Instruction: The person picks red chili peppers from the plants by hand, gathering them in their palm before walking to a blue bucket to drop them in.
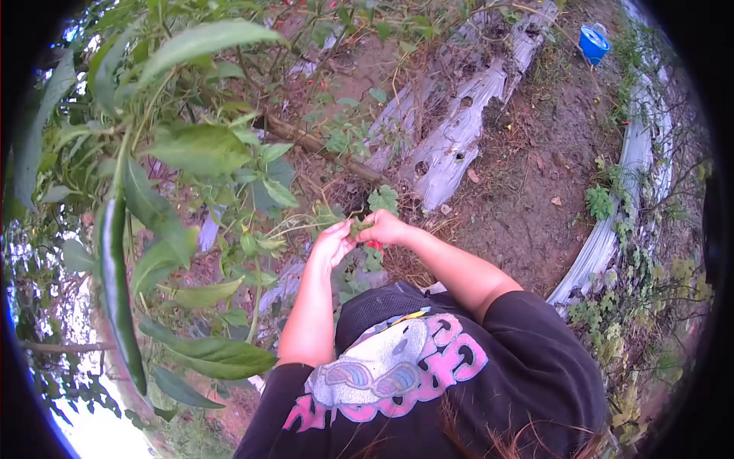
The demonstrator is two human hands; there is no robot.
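Observation:
My left hand (331,243) and my right hand (384,228) meet in front of my waist, both with closed fingers. A thin green stem (300,226) runs from the plants at the left into my left hand's pinch. Green leafy bits (359,225) show between the hands. Beneath my right hand's fingers a small red pepper (374,245) peeks out, mostly hidden by the hand. Large and close at the left, a long dark green pepper (116,283) hangs from its plant among broad leaves (202,149).
Torn silvery plastic mulch (459,130) with holes covers the row ahead. Bare soil (535,183) lies to its right, with a blue bucket (594,44) farther off. A second plastic strip (604,237) with weeds edges the right. A woody branch (306,139) crosses beyond my hands.

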